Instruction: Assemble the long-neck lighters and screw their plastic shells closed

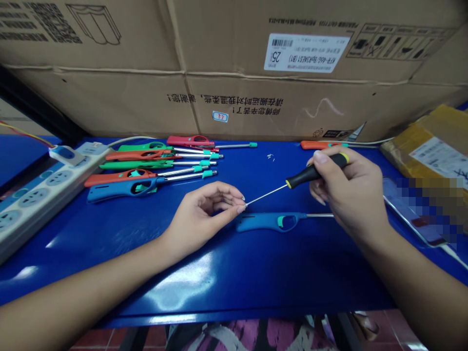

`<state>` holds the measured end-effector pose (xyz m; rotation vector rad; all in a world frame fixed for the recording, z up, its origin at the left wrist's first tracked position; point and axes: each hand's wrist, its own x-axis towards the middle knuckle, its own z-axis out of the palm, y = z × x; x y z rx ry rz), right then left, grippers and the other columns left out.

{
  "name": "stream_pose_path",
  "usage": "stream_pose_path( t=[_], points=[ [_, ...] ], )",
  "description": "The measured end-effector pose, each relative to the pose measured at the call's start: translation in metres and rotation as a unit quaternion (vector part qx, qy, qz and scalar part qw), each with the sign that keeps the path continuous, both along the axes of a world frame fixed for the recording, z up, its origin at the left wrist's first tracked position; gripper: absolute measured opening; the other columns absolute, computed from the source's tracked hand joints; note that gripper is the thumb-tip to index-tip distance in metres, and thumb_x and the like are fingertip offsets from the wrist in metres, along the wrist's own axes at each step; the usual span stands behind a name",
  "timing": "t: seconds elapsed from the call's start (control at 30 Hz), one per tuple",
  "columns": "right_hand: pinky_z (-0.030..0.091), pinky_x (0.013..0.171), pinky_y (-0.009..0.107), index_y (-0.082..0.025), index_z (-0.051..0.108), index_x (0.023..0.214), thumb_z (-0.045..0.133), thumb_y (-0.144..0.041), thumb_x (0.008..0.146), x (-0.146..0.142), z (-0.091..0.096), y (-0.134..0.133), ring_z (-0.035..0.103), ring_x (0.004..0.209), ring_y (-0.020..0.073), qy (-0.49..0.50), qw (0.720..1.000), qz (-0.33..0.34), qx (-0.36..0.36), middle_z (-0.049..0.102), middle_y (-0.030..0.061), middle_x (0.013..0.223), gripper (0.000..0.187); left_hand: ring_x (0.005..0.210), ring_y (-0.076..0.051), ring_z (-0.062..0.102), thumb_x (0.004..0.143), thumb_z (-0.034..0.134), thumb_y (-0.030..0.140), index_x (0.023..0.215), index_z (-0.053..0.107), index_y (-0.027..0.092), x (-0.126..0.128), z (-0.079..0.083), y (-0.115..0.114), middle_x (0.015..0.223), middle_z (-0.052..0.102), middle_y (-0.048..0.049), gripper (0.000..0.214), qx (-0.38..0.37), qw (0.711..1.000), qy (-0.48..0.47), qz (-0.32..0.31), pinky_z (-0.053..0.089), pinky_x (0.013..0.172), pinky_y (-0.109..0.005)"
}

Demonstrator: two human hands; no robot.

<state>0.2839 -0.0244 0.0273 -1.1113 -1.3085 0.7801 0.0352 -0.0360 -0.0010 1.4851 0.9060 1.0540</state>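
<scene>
My right hand grips a small screwdriver by its black and yellow handle, the thin shaft pointing left. My left hand pinches its fingertips together at the shaft's tip; whatever is between them is too small to name. Just below both hands a blue long-nosed lighter lies flat on the blue table, its metal tube running right under my right hand.
Several red, green and blue lighters lie in a group at the back left, and one orange lighter at the back right. A white power strip runs along the left edge. Cardboard boxes wall off the back; a yellow parcel sits right.
</scene>
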Motion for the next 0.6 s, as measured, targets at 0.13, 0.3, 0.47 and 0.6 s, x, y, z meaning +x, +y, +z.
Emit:
stream_pose_path(
  t=[0.13,0.3,0.47,0.6],
  points=[
    [0.031,0.032,0.024,-0.022,0.064,0.079,0.076,-0.045,0.086,-0.0022,0.0020,-0.0021,0.039,0.033,0.0073,-0.026,0.999,-0.019,-0.008,0.044,-0.0082,0.046,0.027,0.083,-0.013,0.072,0.082,0.078,0.020,0.090,0.068,0.016,-0.0011,-0.0021,-0.0014,0.090,0.075,-0.0027,0.013,0.032,0.998,0.045,0.021,0.061,0.082,-0.022],
    [0.030,0.030,0.024,-0.022,0.065,0.077,0.077,-0.048,0.084,-0.0046,0.0013,-0.0032,0.039,0.032,0.0078,-0.034,0.999,-0.036,-0.013,0.044,-0.0080,0.044,0.029,0.082,-0.013,0.072,0.085,0.075,0.020,0.089,0.070,0.017,-0.0018,-0.0037,-0.0022,0.089,0.075,-0.0025,0.008,0.064,0.995,0.072,0.023,0.061,0.082,-0.022],
    [0.035,0.033,0.025,-0.025,0.061,0.087,0.075,-0.046,0.085,-0.0054,-0.0021,-0.0011,0.042,0.034,0.0086,0.011,0.999,0.044,-0.026,0.043,-0.0095,0.048,0.026,0.084,-0.014,0.072,0.085,0.074,0.020,0.091,0.069,0.016,-0.0022,-0.0063,-0.0013,0.091,0.075,-0.0034,0.009,0.077,0.994,0.076,0.017,0.061,0.082,-0.023],
    [0.038,0.036,0.025,-0.024,0.062,0.090,0.075,-0.041,0.086,-0.0059,-0.0013,-0.0033,0.044,0.037,0.0092,0.034,0.993,0.102,-0.044,0.044,-0.0095,0.049,0.022,0.083,-0.014,0.071,0.085,0.074,0.019,0.092,0.069,0.016,-0.0022,-0.0091,0.0014,0.090,0.074,-0.0034,0.009,0.086,0.993,0.081,0.016,0.060,0.081,-0.023]
  ],
)
